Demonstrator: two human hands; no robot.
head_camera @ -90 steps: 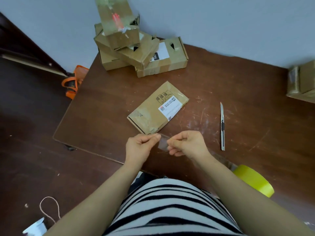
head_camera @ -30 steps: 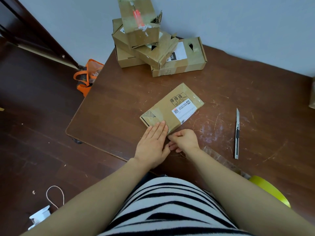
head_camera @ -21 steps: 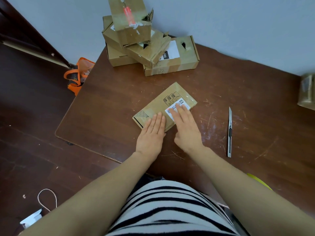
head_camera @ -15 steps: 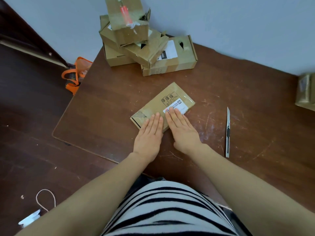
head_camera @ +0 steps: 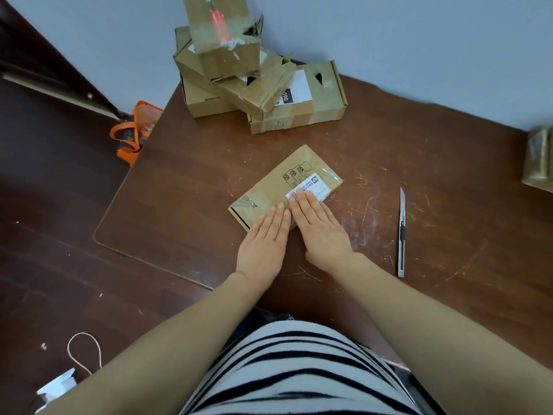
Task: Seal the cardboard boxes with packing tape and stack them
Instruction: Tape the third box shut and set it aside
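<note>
Nearest: a black-and-white striped top fills the bottom edge. Both bare forearms reach forward from it over the near edge of the brown table. Down left, on the dark floor, a loop of string and a white scrap.

Left hand: palm down, fingers straight and pressed together, fingertips resting on the near edge of the flat cardboard box. Right hand: also flat, palm down, fingers straight and close together, tips lying on the box's white label. The hands lie side by side, index fingers just beside each other. Neither grips anything.

The box lies flat around mid-table, turned at a slant, its long side running near-left to far-right. Printed phone outlines sit beside the label. Glossy clear tape shows across the far-right end. There is a wrinkled taped patch at the near-left corner.

Right of the hands, well apart from the box: a utility knife, lying lengthwise, tip pointing away.

Farther: a stack of boxes on the far-left corner of the table, against the pale wall, the upper ones tilted and askew. An orange bag sits on the floor beside that corner. Another box, blurred, is cut off by the right edge.
</note>
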